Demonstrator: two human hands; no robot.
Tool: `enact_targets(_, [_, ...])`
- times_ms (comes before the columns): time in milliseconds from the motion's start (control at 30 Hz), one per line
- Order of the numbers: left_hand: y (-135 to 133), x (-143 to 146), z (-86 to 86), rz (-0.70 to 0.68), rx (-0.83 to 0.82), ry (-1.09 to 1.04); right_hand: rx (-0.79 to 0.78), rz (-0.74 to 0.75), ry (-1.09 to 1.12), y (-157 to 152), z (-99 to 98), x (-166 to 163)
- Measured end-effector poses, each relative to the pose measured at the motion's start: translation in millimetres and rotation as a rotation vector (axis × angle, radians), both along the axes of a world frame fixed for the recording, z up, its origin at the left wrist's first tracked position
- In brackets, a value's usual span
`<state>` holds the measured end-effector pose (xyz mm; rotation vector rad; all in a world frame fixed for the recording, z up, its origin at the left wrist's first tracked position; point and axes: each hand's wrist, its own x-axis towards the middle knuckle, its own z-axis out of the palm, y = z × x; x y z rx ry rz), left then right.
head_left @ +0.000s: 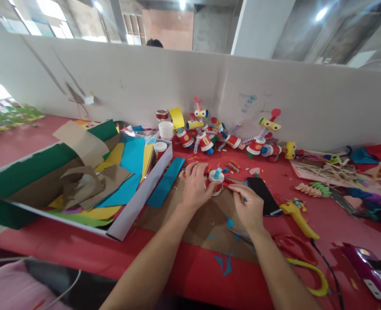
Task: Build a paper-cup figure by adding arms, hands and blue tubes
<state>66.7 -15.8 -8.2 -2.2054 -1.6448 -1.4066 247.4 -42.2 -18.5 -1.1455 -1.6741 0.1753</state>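
A small red-and-white paper cup (215, 186) stands upside down on a brown cardboard sheet (197, 226), with a little blue paper piece (218, 173) on its top. My left hand (195, 185) grips the cup from the left, thumb across its front. At the cup's right side a red folded paper strip (228, 183) sticks out, and my right hand (249, 206) pinches its outer end. Whether the strip is glued to the cup cannot be seen. Blue paper scraps (226, 263) lie on the cardboard and the red cloth near my wrists.
Left stands a box (138, 198) of coloured paper, beside a blue strip (166, 183). Finished cup figures (205, 140) line the partition. To the right are a black phone (264, 196), a yellow glue gun (300, 219), scissors (316, 275) and a purple device (371, 273).
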Motion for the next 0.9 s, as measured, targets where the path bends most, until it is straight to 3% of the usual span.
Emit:
enact_targets(133, [0.6,-7.2,2.8,0.104,0.16,-0.167,-0.021,-0.04,0.058,-1.0,-4.2,0.4])
enact_targets(200, [2.2,-10.3,0.4,0.127,0.162,-0.26,-0.049,-0.094,0.113,-1.9,-6.3,0.8])
enact_targets(333, [3.9,-11.0,-6.3,0.11,0.096,-0.399,-0.056,-0.124,0.109,-3.3,-9.5,1.0])
enact_targets(533, [8.3,-15.8,-0.8,0.111,0.295,-0.541,0.04,-0.164,0.108,-5.6,-5.8,0.0])
enact_targets(767, [11.8,-26.1,8.4,0.147,0.067,-0.855,0.011,-0.266,0.286,-10.6,1.1,3.6])
enact_targets(900, [7.0,-26.5,12.6,0.188,0.102,-0.862,0.057,-0.223,0.198,-20.5,3.1,4.3])
